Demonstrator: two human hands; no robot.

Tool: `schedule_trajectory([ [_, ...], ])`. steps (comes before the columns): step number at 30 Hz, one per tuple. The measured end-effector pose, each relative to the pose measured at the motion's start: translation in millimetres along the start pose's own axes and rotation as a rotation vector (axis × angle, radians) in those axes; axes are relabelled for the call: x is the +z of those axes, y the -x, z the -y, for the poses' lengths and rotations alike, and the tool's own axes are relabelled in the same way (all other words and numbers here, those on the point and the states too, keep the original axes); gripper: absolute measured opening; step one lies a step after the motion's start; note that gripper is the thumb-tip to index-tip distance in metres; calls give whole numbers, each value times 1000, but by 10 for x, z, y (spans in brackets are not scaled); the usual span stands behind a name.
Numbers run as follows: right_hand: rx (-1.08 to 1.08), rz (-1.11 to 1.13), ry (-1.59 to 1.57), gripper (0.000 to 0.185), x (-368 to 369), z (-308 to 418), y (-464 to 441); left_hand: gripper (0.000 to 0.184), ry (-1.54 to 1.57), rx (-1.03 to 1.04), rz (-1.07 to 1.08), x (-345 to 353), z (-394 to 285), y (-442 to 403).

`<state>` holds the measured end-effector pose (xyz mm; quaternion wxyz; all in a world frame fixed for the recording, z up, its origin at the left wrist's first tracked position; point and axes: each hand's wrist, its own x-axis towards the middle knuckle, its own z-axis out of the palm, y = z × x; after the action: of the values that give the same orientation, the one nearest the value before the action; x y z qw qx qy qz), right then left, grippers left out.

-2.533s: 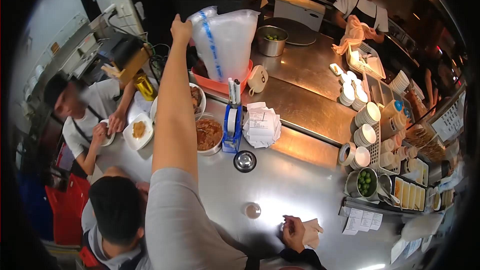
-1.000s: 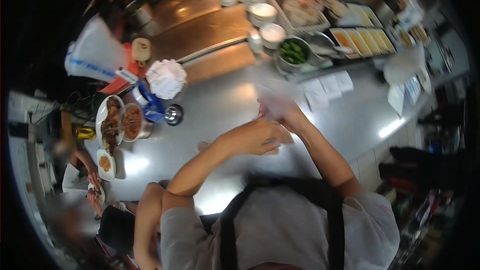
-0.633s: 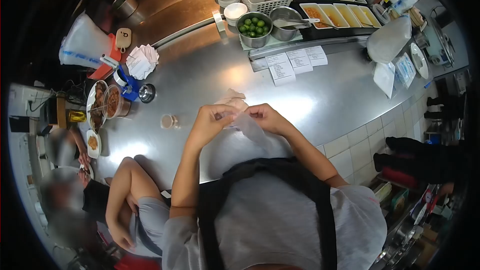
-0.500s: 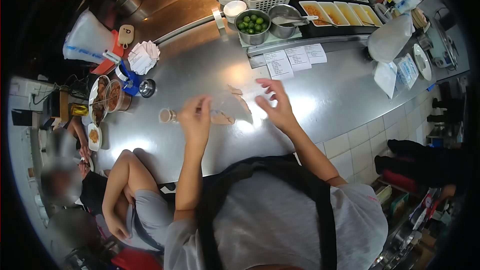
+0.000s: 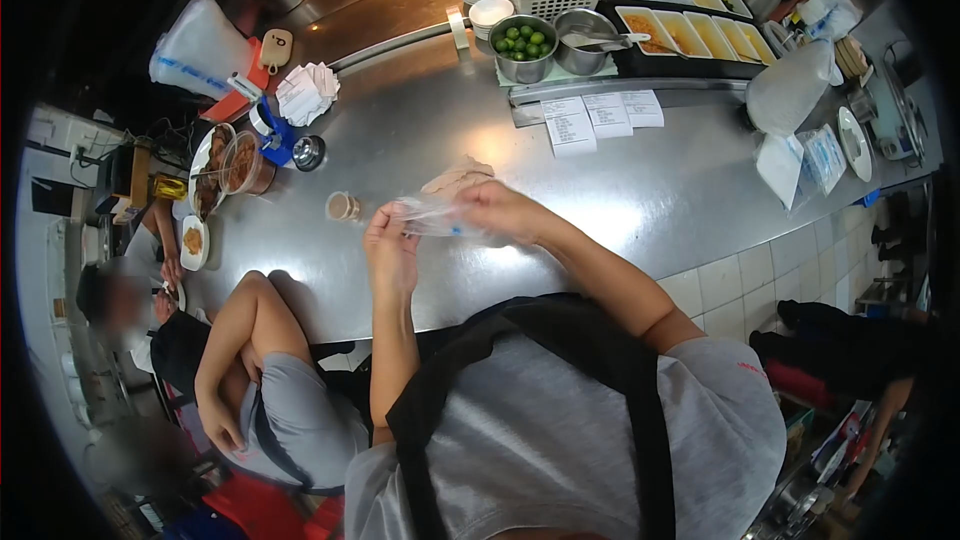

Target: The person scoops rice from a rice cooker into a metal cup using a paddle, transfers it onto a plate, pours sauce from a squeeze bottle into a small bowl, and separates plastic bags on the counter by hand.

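My left hand (image 5: 390, 245) is closed, pinching one end of a clear plastic bag (image 5: 428, 217). My right hand (image 5: 505, 212), slightly blurred, is closed on the bag's other side. The bag is stretched between both hands above the steel counter (image 5: 400, 130), and a small blue mark shows on it. Just beyond my hands lies a tan, crumpled, flat thing (image 5: 462, 176), partly hidden; its kind I cannot make out. To the left of my left hand stands a small clear cup (image 5: 342, 206) with light brown contents.
A bowl of limes (image 5: 524, 45) and a steel bowl (image 5: 583, 40) stand at the back beside printed slips (image 5: 570, 127). A tub of reddish food (image 5: 246, 164) is at the left. A seated person's arm and leg (image 5: 255, 340) are close on my left.
My right hand has moved left and down, from open and apart to closed on the plastic bag. My left hand still holds the bag. The camera view has shifted slightly.
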<state>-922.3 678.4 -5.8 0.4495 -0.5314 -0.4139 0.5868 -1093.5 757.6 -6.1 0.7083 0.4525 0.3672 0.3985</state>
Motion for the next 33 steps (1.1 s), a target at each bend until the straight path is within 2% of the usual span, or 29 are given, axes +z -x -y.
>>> schedule_trajectory([
  [1, -1, 130, 263, 21, -19, 16, -18, 11, 180, -77, 70, 23, -69, 2],
  [2, -1, 133, 266, 21, -36, 2, -52, 11, 361, -154, 141, 37, -110, 9],
  [3, -5, 40, -217, 22, -50, -44, -100, 11, 361, -153, 140, 43, -107, 43],
  [4, -8, -56, -701, 23, -64, -81, -143, 11, 162, -44, 188, 56, -93, 98],
  [5, -7, -55, -704, 23, -105, -122, -164, 12, -40, 62, 234, 55, -84, 131],
  [6, 14, 98, -722, 22, -162, -164, -169, 12, -41, 61, 231, -33, -45, 80],
  [7, 35, 254, -737, 21, -190, -192, -170, 15, -235, 49, 125, -180, 33, -20],
  [8, 42, 257, -742, 21, -65, -89, -104, 18, -429, 31, 18, -231, 53, -56],
  [10, -446, -20, 63, 15, 245, 94, 1, 22, -336, 101, -47, -214, 99, -118],
  [11, -505, -166, 191, 20, 223, -63, -155, 27, -238, 181, -106, -150, 67, -127],
  [12, -506, -166, 191, 20, 105, -212, -252, 27, -239, 182, -105, -100, 32, -80],
  [14, -291, -518, 183, 25, -113, -235, -330, 33, 79, -14, 218, 96, -152, 91],
  [15, -211, -560, 143, 26, -165, -248, -375, 33, 78, -14, 223, 122, -165, 125],
  [16, -213, -564, 143, 26, -178, -259, -385, 38, -99, 33, 293, 141, -171, 150],
  [17, -136, -401, -203, 27, -182, -277, -392, 42, -276, 78, 360, 151, -168, 163],
  [18, -53, -228, -543, 27, -181, -300, -398, 42, -275, 76, 361, 29, -84, 82],
  [19, -52, -230, -543, 27, -79, -211, -323, 46, -527, 130, 106, -197, 64, -77],
  [20, -200, -119, -363, 28, 105, -32, -178, 50, -770, 183, -157, -309, 151, -170],
  [21, -345, -6, -181, 29, 201, 68, -102, 50, -767, 182, -157, -290, 160, -186],
  [22, -345, -6, -180, 29, 179, 10, -142, 51, -707, 290, -245, -262, 167, -194],
  [23, -311, -162, -60, 30, 136, -67, -214, 52, -645, 397, -331, -200, 142, -182],
  [24, -274, -316, 59, 32, 81, -146, -286, 52, -644, 395, -332, -120, 147, -127],
  [26, -231, -416, 207, 35, -69, -148, -352, 43, -24, -6, 95, 156, 4, 60],
  [27, -231, -473, 194, 36, -119, -208, -403, 43, -22, -3, 91, 161, -41, 88],
  [28, -234, -531, 182, 37, -167, -248, -455, 43, -75, 35, 236, 160, -81, 111],
  [29, -271, -386, -114, 43, -203, -298, -497, 43, -129, 71, 381, 158, -100, 122],
  [30, -271, -385, -113, 43, -224, -373, -497, 43, -128, 72, 380, 56, -72, 73],
  [32, -47, 166, -623, 48, -114, -118, -288, 46, -482, 35, -40, -295, 70, -91],
  [33, -46, 167, -622, 48, -50, -83, -262, 46, -481, 35, -41, -368, 128, -120],
])
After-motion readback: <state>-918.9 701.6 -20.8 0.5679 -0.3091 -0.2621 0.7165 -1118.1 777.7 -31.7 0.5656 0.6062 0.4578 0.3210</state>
